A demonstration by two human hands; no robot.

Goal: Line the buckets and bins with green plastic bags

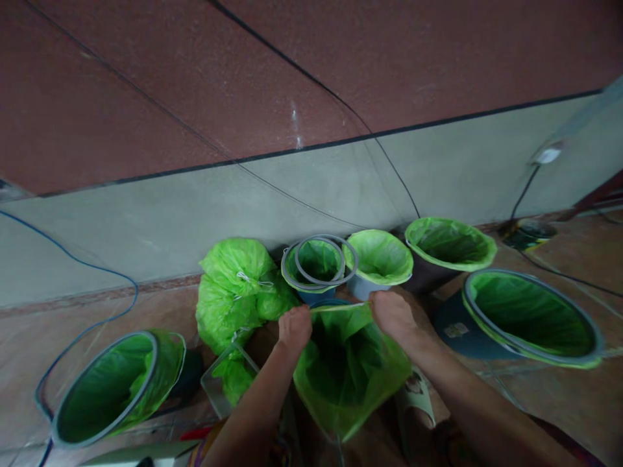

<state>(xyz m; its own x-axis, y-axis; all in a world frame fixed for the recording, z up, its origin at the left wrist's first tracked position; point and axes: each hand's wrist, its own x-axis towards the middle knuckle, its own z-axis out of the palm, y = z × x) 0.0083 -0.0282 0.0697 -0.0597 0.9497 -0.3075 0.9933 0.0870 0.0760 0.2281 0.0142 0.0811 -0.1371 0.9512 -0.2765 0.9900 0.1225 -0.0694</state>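
A green bin liner [357, 405] hangs open in front of me, its mouth facing up. My left hand [294, 325] is closed on the left end of its far edge. On the right end of that edge, my right hand [390, 312] is closed as well, and the edge is drawn tight between them. Behind the stretched edge shows a bit of a blue rim [331, 302]; the rest is hidden by the liner. Beyond my hands stands a small lined bin [314, 297] with loose grey rings [351, 245] lying on top.
Tied green bags [233, 279] are piled at left by the wall. More lined bins stand around: a white one [374, 287], a dark one [423, 275], a large blue one [452, 324], and a tilted one [160, 389] at left. A blue cable [87, 259] crosses the floor.
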